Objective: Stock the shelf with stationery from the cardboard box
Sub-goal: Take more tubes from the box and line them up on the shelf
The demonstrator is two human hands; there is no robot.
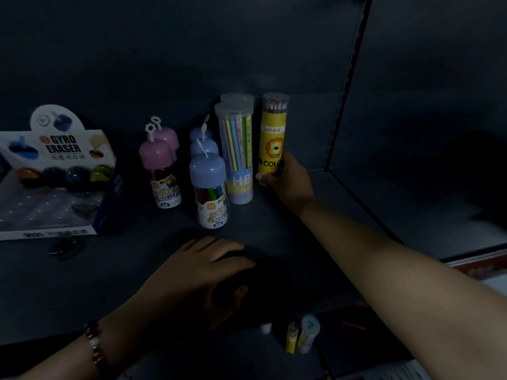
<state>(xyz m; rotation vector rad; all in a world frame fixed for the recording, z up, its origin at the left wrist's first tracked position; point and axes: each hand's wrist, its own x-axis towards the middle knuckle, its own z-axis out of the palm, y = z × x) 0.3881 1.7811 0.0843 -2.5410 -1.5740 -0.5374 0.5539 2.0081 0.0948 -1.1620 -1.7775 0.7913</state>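
The dark shelf board (288, 256) carries a row of stationery. My right hand (288, 182) grips the lower part of a yellow colour-pencil tube (273, 127) with a lion on it, standing upright beside a clear HB pencil tube (237, 149). A second clear tube stands behind that one. To their left stand three blue-capped colour jars (210, 187) and two pink-capped jars (159, 165). My left hand (192, 281) lies near the front edge of the shelf, its fingers and thumb curled around a dark round object (233, 272) that is hard to make out.
A GYRO ERASER display box (55, 171) fills the shelf's left end, with a loose dark eraser (65, 250) in front of it. A slotted upright (348, 83) divides off the right bay. Below the shelf edge stand two small tubes (301, 335).
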